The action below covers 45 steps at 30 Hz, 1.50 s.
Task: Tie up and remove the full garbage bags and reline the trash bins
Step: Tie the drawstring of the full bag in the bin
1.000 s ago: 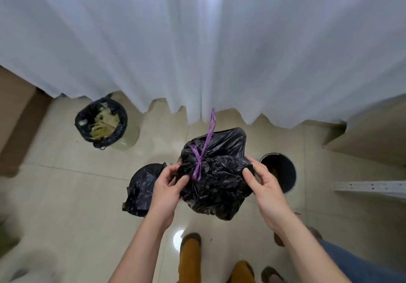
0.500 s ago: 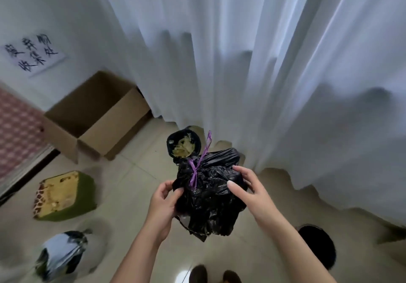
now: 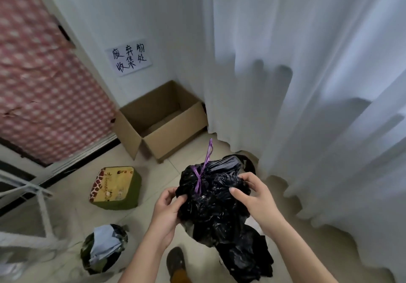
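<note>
Since half a second ago the view has swung left: the white curtain (image 3: pixel 307 62) now fills only the right side, the red checked panel (image 3: pixel 33 73) takes up the left, and the open cardboard box (image 3: pixel 162 120) stands nearer the middle, in the corner against the wall. The tied black garbage bag (image 3: pixel 211 203) is still held up in front of the person, above the tiled floor (image 3: pixel 72 197), its neck bound with a purple drawstring (image 3: pixel 203 172) whose end sticks upward. The left hand (image 3: pixel 167 212) pinches the bag's left side between thumb and curled fingers; the right hand (image 3: pixel 254 197) grips the right side, fingers curled into the plastic. More black plastic (image 3: pixel 246 256) lies below the bag. A green and yellow cushion stool (image 3: pixel 116 188) sits on the floor left of the bag, and a lined bin (image 3: pixel 103 249) holding pale blue material stands nearer. A paper sign (image 3: pixel 129 58) on the wall reads 废弃物收集处.
</note>
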{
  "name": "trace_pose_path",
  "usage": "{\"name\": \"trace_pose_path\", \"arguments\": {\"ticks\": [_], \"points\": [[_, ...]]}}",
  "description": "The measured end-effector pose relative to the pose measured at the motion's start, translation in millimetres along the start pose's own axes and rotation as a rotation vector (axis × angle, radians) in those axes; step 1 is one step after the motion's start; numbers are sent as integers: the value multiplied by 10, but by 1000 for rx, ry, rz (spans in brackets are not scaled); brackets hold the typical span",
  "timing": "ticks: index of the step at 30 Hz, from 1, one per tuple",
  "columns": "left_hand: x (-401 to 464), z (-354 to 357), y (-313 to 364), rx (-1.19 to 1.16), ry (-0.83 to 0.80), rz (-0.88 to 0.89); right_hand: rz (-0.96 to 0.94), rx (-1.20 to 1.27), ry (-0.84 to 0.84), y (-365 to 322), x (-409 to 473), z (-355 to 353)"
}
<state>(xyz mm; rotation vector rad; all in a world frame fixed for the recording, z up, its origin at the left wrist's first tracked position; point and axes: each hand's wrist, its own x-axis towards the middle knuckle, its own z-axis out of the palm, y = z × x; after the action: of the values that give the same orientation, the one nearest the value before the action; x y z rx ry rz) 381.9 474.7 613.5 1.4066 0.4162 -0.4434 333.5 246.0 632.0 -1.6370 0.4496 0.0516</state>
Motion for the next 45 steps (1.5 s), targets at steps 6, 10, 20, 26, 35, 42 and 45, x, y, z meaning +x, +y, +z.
{"name": "trace_pose_path", "arguments": {"ticks": [6, 10, 20, 26, 35, 42, 45], "points": [[947, -631, 633, 7, -48, -41, 35, 75, 90, -303, 821, 942], [1510, -946, 1199, 29, -46, -24, 25, 93, 113, -648, 1355, 1456], [2999, -1098, 2194, 22, -28, -49, 0, 123, 147, -1325, 2960, 2082], [3983, -1053, 2880, 56, 144, -59, -33, 44, 58, -1741, 4263, 2393], [5250, -1047, 3662, 125, 296, -47, -79, 13, -8, -2278, 5801, 2793], [6324, -1089, 4027, 134, 233, -142, -40, -30, 56, -2466, 6775, 3068], [6852, -1074, 4207, 146, 205, -169, -12, -51, 77, -2545, 7277, 3170]]}}
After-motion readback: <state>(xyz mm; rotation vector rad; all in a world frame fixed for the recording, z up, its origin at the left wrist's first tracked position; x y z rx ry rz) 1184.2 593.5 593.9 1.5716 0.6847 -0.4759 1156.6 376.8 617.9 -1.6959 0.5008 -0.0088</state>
